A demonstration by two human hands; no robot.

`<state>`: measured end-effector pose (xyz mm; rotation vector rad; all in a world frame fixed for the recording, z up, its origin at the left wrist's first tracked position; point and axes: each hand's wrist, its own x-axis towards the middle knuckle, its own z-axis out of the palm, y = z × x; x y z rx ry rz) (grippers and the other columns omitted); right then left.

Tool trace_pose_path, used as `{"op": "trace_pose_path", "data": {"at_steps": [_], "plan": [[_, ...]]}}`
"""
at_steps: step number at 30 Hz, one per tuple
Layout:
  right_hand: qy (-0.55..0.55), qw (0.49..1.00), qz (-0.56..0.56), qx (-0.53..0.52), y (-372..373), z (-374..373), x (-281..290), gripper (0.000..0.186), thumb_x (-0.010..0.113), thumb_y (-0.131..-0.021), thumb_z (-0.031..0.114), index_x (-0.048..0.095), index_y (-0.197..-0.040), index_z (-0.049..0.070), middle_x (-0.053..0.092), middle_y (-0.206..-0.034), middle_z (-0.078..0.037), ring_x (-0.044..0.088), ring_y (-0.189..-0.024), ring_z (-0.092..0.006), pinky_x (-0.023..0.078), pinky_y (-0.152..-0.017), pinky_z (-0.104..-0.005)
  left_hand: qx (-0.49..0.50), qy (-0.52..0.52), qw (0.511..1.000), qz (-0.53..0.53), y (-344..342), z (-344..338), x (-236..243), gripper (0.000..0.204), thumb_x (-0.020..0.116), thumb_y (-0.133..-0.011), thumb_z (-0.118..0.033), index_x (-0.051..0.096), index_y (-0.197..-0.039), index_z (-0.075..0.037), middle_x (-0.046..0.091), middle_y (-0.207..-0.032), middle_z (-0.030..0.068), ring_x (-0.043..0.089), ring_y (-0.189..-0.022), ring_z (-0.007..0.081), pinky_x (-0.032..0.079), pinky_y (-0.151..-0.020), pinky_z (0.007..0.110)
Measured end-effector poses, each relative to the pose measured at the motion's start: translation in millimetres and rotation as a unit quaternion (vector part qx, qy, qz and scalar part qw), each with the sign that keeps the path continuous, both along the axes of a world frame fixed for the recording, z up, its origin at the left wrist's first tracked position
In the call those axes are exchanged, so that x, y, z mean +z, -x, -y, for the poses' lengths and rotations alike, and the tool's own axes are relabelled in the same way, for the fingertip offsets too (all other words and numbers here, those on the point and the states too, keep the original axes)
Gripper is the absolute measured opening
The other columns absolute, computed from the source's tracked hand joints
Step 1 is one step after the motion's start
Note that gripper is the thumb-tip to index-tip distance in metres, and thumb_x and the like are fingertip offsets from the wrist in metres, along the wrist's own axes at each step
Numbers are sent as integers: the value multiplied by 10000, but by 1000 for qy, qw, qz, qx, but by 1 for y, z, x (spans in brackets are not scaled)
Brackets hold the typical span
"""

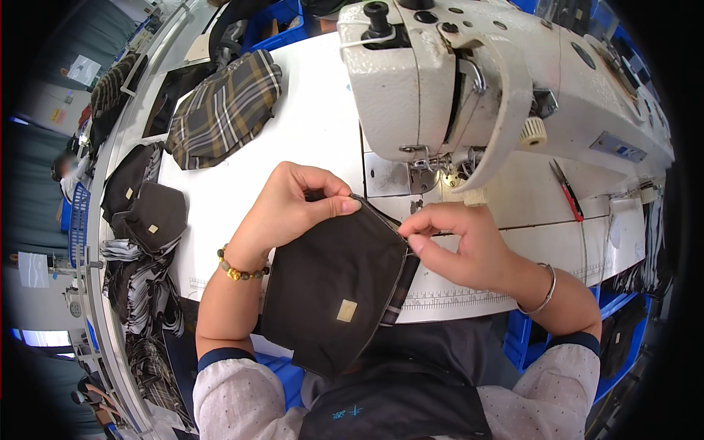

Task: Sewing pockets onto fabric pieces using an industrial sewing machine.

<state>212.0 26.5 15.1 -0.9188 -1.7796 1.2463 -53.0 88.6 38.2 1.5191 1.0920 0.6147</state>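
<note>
A dark brown fabric piece [323,286] with a small beige label hangs from both my hands over the table's front edge. My left hand [301,202] pinches its upper edge between thumb and fingers. At the upper right corner, my right hand [458,238] pinches the same edge. Plaid cloth shows behind the piece on its right side. Just beyond my hands stands the white sewing machine [396,88], its presser foot [424,180] a short way from the held edge.
A plaid fabric bag [231,106] lies at the back left. Dark labelled pieces [158,213] are stacked at the left edge. Red-handled thread snips [568,194] rest right of the machine. A ruler strip [455,299] runs along the front edge; a blue crate [524,341] stands below.
</note>
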Motion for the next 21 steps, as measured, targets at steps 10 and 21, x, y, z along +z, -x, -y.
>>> {"op": "trace_pose_path", "data": {"at_steps": [10, 21], "plan": [[115, 992, -9, -54, 6, -3, -6, 136, 774, -851, 61, 659, -887, -2, 681, -732, -21, 616, -657, -47, 490, -608, -206, -22, 19, 999, 22, 2, 0, 1, 111, 799, -884, -86, 739, -886, 8, 672, -769, -38, 547, -694, 16, 444, -635, 189], [-108, 992, -8, 71, 16, 9, -19, 297, 662, -872, -21, 732, -1153, 49, 757, -931, -70, 707, -759, -159, 557, -682, -286, -239, -14, 951, -196, -1, -22, 43, 148, 711, -955, -116, 618, -925, -5, 590, -790, -62, 478, -748, 15, 420, -686, 225]]}}
